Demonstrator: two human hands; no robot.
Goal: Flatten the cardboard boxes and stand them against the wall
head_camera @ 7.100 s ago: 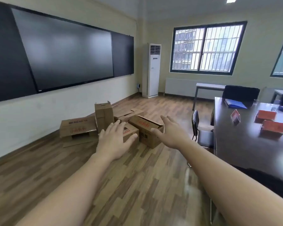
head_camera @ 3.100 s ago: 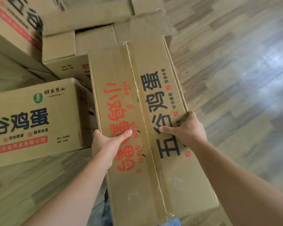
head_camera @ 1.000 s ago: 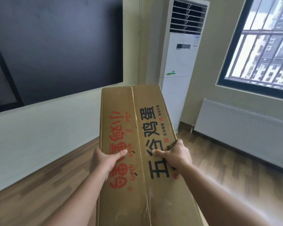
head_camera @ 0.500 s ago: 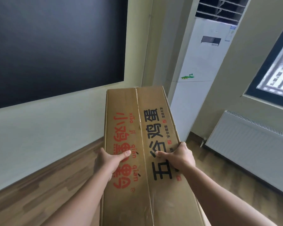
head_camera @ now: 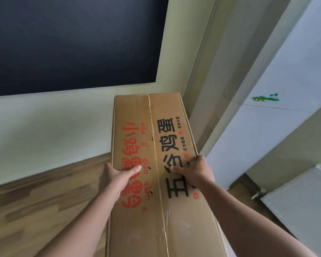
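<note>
Grips (head_camera: pixel 117 176) (both) flanking box (head_camera: pixel 150 127).

A big dark board (head_camera: pixel 72 39) fills the upper left of the pale wall (head_camera: pixel 50 130). Below it runs a wood-plank floor (head_camera: pixel 39 210), meeting the wall along a slanting line. To the right, in the far corner, stands a tall white air-conditioner cabinet (head_camera: pixel 278 75) with a small green sticker (head_camera: pixel 265 98) on its front and a narrow vent grille (head_camera: pixel 208 129) down its side. At the lower right a white radiator (head_camera: pixel 302 204) hangs on the side wall, with a pipe fitting (head_camera: pixel 258 193) at its near left end.
</note>
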